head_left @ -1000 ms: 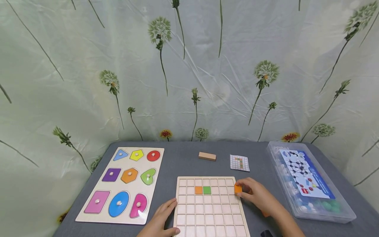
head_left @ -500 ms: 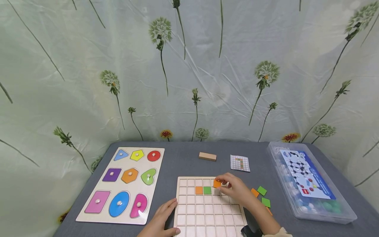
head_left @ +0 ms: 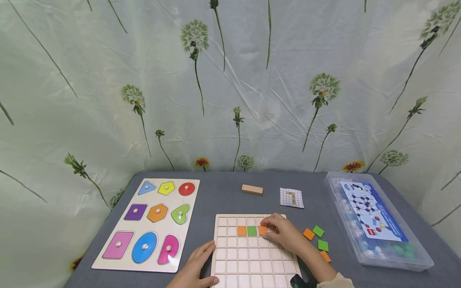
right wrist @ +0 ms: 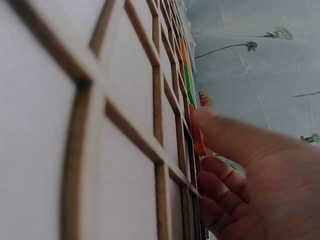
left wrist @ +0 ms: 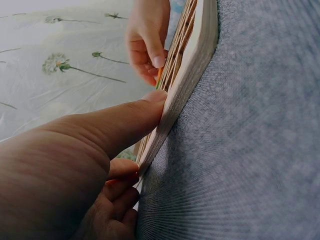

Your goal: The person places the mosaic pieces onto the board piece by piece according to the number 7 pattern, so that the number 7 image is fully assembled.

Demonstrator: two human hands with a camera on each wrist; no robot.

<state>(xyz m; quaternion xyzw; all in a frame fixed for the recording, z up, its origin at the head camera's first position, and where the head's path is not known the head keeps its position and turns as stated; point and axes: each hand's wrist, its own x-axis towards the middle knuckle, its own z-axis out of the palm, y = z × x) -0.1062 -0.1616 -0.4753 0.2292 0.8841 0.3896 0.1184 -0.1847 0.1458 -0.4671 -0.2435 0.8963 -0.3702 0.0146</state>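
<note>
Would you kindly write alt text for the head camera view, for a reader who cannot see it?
A person's right hand presses an orange tile into a wooden grid board, beside a green tile and another orange one, while the left hand steadies the board's left edge. Loose tiles lie to the right.

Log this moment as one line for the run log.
right hand: pressing orange tile into grid board, beside green tile | left hand: steadying board's left edge | loose tiles: right of board

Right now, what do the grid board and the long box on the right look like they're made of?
The grid board looks like pale unfinished wood: matt, light tan, with thin raised strips between cells and a thick layered edge in the left wrist view. The long box looks like clear glossy plastic: its contents show through and its rim catches light.
</note>
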